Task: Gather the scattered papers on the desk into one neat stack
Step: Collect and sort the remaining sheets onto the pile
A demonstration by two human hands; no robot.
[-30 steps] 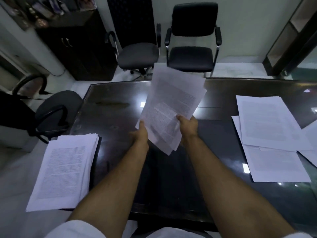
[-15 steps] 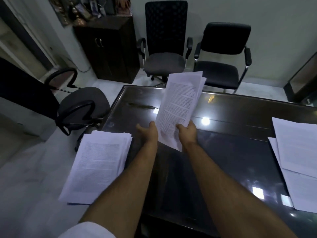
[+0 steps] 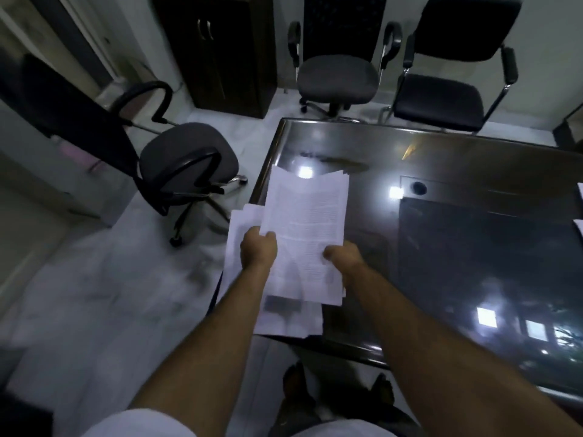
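Observation:
I hold a bundle of printed papers [image 3: 307, 222] over the left end of the dark glossy desk [image 3: 457, 234]. My left hand [image 3: 258, 249] grips its left edge and my right hand [image 3: 342, 257] pinches its right edge, thumb on top. Directly beneath the bundle lies a thicker stack of papers [image 3: 243, 225], which overhangs the desk's left edge and is mostly covered by the bundle and my hands. Corners of other loose sheets [image 3: 580, 225] show at the far right border.
A grey swivel chair [image 3: 186, 162] stands on the pale floor left of the desk. Two more chairs [image 3: 337, 77] [image 3: 438, 99] face the desk's far side beside a dark cabinet [image 3: 217, 52]. My feet [image 3: 296, 386] show below the desk's near edge.
My view has swung left and down. Both hands have carried the bundle left and lowered it, from upright over the desk's middle to lying above the left stack.

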